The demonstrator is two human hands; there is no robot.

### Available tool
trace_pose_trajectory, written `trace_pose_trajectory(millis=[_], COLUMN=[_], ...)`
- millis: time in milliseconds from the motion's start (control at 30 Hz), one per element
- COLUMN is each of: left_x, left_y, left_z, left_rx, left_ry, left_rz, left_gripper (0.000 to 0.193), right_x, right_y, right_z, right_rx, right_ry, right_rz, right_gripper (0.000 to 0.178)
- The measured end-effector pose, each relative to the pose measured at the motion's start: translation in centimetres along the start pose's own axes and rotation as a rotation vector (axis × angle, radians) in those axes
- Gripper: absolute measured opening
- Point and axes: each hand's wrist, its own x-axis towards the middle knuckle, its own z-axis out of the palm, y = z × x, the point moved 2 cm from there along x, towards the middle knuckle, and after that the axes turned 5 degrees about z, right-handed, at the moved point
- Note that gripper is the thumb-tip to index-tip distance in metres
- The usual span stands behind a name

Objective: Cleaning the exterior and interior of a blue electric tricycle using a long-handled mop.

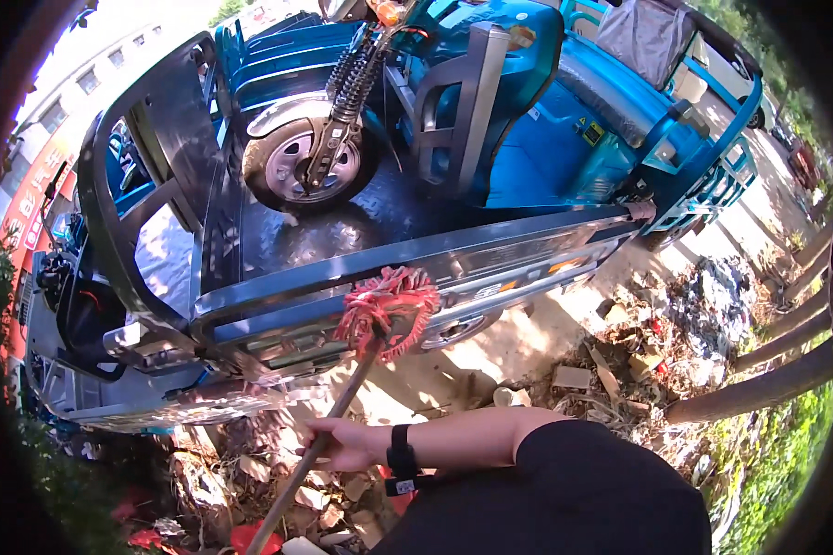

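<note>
My right hand is closed around the wooden handle of a duster mop, with a dark band on the wrist. The handle slants from the lower edge up to a shaggy red mop head. That head lies against the side panel of a dark cargo bed, just under its top rail. My left hand is out of view.
On the bed stands a blue three-wheeled vehicle; its front wheel rests on the metal floor. Litter and dry leaves cover the ground nearby. Thick wooden poles jut in at the right, beside green grass.
</note>
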Motion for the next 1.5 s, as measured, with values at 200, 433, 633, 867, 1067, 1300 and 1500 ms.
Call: trace_pose_trajectory(millis=[200, 433, 633, 867, 1067, 1300, 1500], left_x=[3.8, 10.1, 14.1, 18.3, 19.6, 19.1, 15.2], left_y=[7.1, 15.2, 25.4, 44.5, 53.5, 44.7, 30.6], left_z=[-4.1, -5.8, -4.9, -8.3, -8.9, -7.8, -6.4], left_rx=[-0.183, -0.147, -0.101, -0.297, -0.438, -0.354, -0.156], left_ry=[-0.208, -0.066, -0.102, -0.244, -0.200, -0.004, 0.118], left_rz=[0.066, 0.228, 0.388, 0.585, 0.784, 0.726, 0.433], left_gripper=[0.028, 0.023, 0.022, 0.029, 0.031, 0.025, 0.027], right_x=[-1.1, -8.4, -18.4, -32.9, -38.3, -31.0, -17.4], right_y=[-4.7, -11.0, -17.1, -23.0, -24.4, -22.1, -16.2], right_z=[-2.6, -7.5, -13.7, -20.2, -22.3, -19.6, -15.4], right_rx=[0.203, 0.484, 0.619, 0.467, 0.487, 0.577, 0.553], right_ry=[0.023, 0.115, 0.167, 0.633, 0.607, 0.411, 0.404], right_rz=[-0.204, -0.334, -0.542, -1.177, -1.229, -0.995, -0.564], right_gripper=[0.028, 0.030, 0.027, 0.020, 0.020, 0.017, 0.014])
